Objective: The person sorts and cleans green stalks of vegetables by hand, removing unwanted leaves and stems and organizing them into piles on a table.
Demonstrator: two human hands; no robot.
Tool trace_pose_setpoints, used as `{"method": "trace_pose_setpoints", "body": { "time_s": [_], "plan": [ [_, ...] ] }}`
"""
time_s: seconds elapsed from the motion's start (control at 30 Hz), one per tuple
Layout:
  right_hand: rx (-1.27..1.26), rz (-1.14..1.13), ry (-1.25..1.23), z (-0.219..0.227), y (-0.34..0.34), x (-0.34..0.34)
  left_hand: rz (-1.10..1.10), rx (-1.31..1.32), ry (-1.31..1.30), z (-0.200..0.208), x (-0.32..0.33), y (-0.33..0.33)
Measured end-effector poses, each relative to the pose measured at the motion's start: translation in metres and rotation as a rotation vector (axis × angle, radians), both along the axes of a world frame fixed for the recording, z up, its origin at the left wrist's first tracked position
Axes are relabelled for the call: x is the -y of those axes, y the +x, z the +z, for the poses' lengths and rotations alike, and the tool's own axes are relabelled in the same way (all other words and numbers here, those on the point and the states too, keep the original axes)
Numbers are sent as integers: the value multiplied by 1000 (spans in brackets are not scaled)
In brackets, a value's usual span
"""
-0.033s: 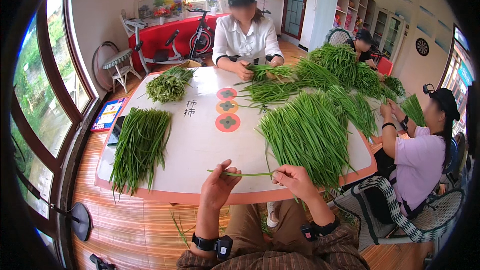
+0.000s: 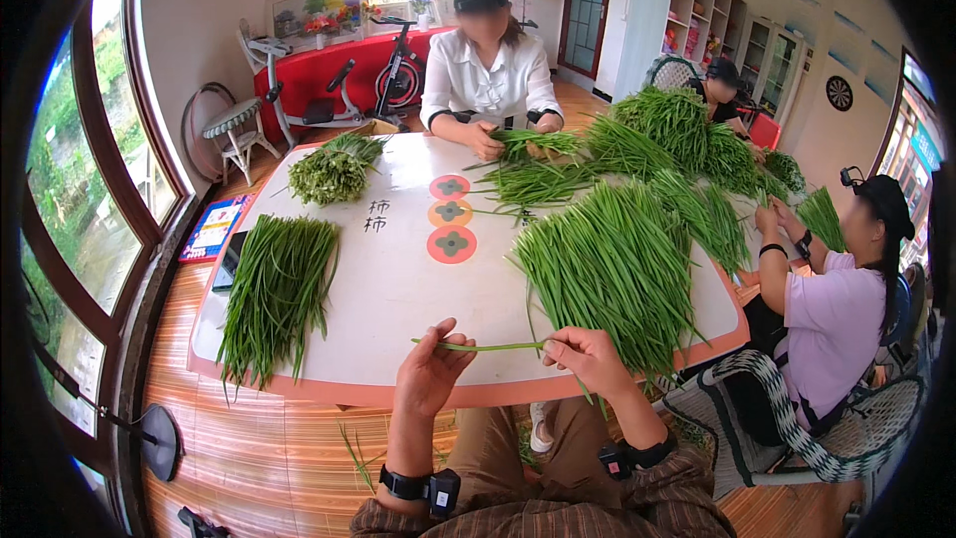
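Over the near edge of the table, I hold one long green chive stalk nearly level between both hands. My left hand has its left end between thumb and fingers, the other fingers loosely curled. The thumb and fingers of my right hand pinch its right end. Just beyond my right hand lies a large heap of chive stalks, cut ends toward the left. A smaller, neatly laid bunch of chives is at the table's left edge, its ends hanging over.
On the white table, a budded bunch sits far left and more chives pile up far right. A phone lies by the left bunch. Across, a person holds chives; another works at right beside a woven chair.
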State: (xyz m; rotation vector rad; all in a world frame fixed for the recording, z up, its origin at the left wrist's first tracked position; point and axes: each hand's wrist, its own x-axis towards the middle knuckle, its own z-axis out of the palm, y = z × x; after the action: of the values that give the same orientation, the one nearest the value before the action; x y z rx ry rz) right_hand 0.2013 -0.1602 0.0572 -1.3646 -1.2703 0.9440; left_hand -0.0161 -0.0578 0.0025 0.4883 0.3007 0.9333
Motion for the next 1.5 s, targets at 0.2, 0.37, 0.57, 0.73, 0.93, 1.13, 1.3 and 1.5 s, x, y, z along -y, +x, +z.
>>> {"method": "trace_pose_setpoints", "body": {
  "time_s": [0.2,0.37,0.57,0.73,0.93,1.13,1.3,1.5],
  "plan": [
    [-88,101,5,2,9,-1,1,-41,7,2,1,-5],
    [-43,58,8,5,10,1,8,-33,-17,2,1,-3],
    [626,-148,5,19,37,-40,27,-66,-48,10,5,8],
    [948,-318,90,13,64,-131,-116,-98,-37,7,15,27],
    [1236,-410,-222,2,64,-174,-225,-162,-22,3,30,25],
    [1235,-403,-433,2,69,-185,-238,-171,-49,4,31,17],
    [916,-376,-183,5,113,-169,-242,-153,-66,-1,27,15],
    [-286,-309,-53,7,120,-141,-243,-169,-88,4,28,19]
  ]
}}
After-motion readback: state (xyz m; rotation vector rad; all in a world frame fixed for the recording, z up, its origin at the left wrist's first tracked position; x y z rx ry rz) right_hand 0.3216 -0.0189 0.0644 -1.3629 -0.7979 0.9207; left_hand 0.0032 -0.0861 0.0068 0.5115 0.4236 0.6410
